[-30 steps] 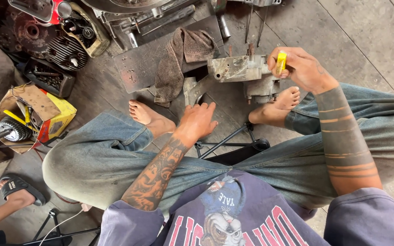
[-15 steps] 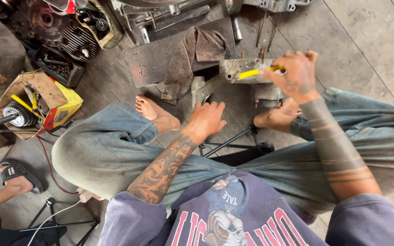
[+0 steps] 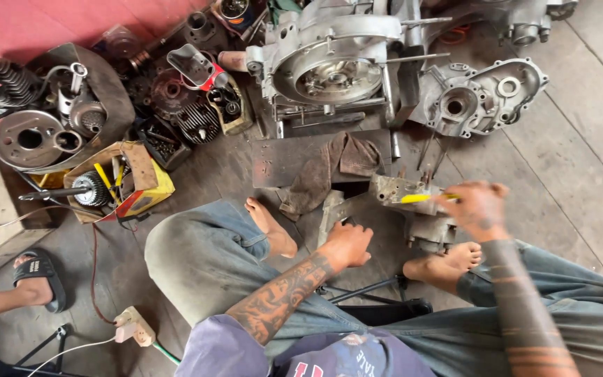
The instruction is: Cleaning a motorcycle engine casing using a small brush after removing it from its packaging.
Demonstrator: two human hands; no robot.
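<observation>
Low down, seated on a small stool, bare feet on the plank floor (image 3: 581,174). Right hand (image 3: 479,208) raised over a small grey engine casting (image 3: 413,206) that sits on the floor just ahead of the right foot (image 3: 448,262); its fingers are clamped round a yellow-handled tool (image 3: 420,198), the shaft lying across the top of the casting. Which end of the tool meets the metal I cannot tell. Left hand (image 3: 347,244) rests by the left knee, fingers curled loosely together, holding nothing that I can see, close to the casting's near edge.

Risks, as I judge them: the casting is not held down by either hand, so a hard push from the tool could slide or tip it toward the toes beside it. A slip of the tool would land on the foot or the left hand's knuckles. The brown rag (image 3: 329,167) draped over a dark plate lies just beside the work and could snag.

Packaging: one open cardboard box with yellow and red sides (image 3: 141,185), left of the knee, holding a gear and yellow-handled tools; print too small to tell. Farther back, a large silver crankcase (image 3: 336,63). Another person's sandalled foot (image 3: 36,276) at far left.
</observation>
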